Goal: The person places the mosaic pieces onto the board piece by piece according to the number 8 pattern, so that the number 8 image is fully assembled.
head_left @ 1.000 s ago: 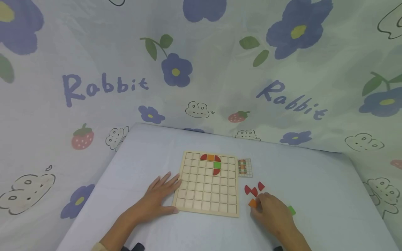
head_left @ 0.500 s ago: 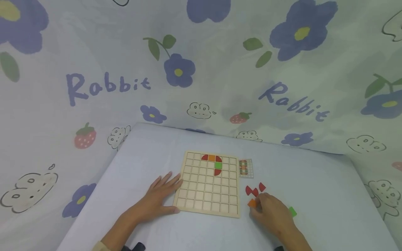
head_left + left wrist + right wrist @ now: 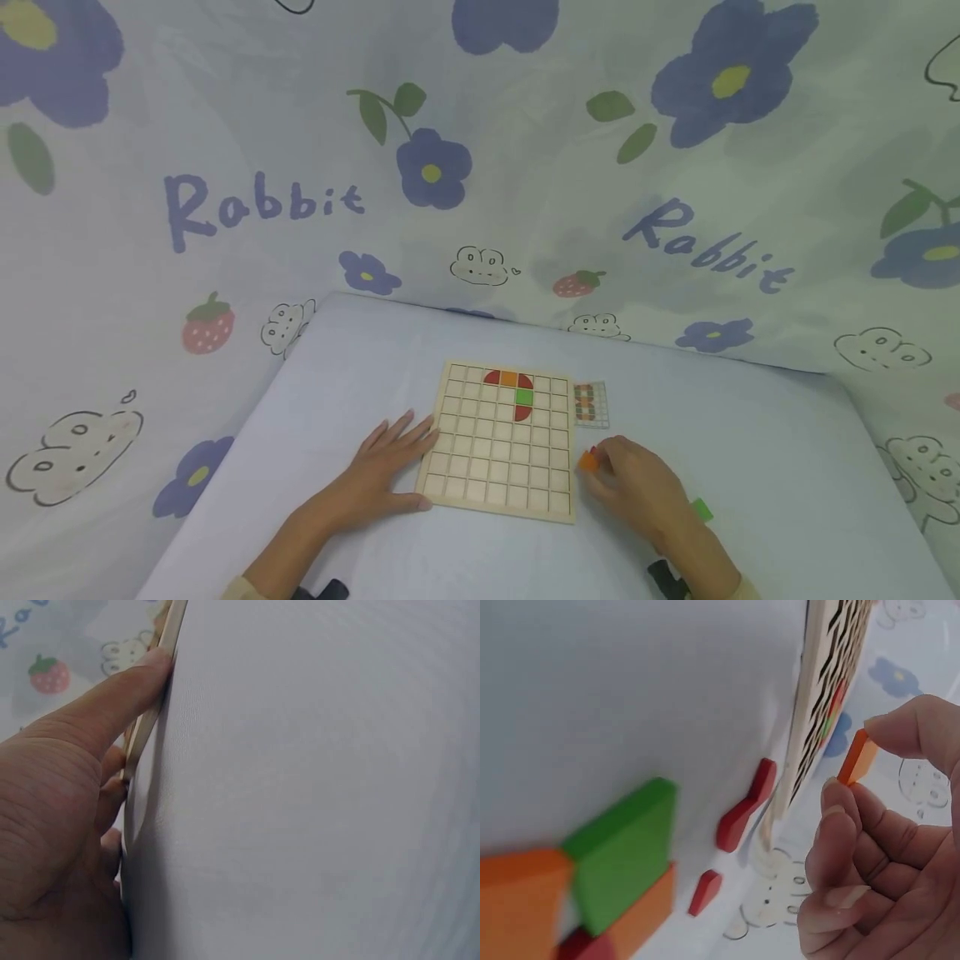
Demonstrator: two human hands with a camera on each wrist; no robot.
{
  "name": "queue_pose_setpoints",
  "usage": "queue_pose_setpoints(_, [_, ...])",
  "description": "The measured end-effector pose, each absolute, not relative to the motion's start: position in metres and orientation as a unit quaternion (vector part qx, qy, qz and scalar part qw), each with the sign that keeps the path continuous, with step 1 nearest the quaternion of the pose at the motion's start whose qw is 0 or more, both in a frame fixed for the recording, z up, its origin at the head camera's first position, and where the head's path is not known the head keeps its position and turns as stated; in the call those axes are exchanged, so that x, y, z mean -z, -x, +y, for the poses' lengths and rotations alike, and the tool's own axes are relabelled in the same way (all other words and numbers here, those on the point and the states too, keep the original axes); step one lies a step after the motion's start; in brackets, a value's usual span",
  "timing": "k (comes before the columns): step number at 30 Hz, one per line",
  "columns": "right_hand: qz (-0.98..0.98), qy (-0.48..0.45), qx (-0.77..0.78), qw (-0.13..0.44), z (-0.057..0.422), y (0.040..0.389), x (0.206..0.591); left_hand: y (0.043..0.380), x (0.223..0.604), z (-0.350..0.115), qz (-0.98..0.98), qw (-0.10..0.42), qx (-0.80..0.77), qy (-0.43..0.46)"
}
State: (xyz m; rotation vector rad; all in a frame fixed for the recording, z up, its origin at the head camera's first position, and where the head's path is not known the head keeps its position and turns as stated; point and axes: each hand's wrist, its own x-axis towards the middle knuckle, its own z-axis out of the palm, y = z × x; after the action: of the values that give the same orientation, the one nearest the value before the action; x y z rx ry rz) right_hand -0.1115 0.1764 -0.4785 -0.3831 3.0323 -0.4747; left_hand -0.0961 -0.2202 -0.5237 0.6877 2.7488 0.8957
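Note:
My right hand [image 3: 636, 487] pinches an orange square tile [image 3: 857, 759] between thumb and fingertip, lifted off the table just right of a wooden grid board [image 3: 480, 450]. My left hand [image 3: 378, 471] lies with fingers spread against the board's left edge; in the left wrist view its thumb touches the rim. Near the board's far edge sit an orange tile [image 3: 508, 379], a green tile [image 3: 524, 397] and red quarter-circle pieces [image 3: 522, 413]. Below the right hand, loose red pieces [image 3: 736, 825] lie on the table, mostly hidden in the head view.
A small pattern card [image 3: 591, 405] lies beside the board's right edge. Behind the right hand a loose green tile [image 3: 702, 509] shows; the right wrist view adds orange tiles [image 3: 521, 907] and a red piece near it. A printed curtain [image 3: 480, 183] hangs behind the white table.
My right hand has lifted the orange tile and moved it up and left toward the board, now covering most loose red pieces. The left hand stays on the board's edge. The head view shifts slightly.

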Motion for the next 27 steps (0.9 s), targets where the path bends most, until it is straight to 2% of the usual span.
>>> queue_pose_setpoints(27, [0.96, 0.22, 0.169, 0.023, 0.116, 0.163, 0.471, 0.097, 0.522, -0.219, 0.926, 0.101, -0.289, -0.223])
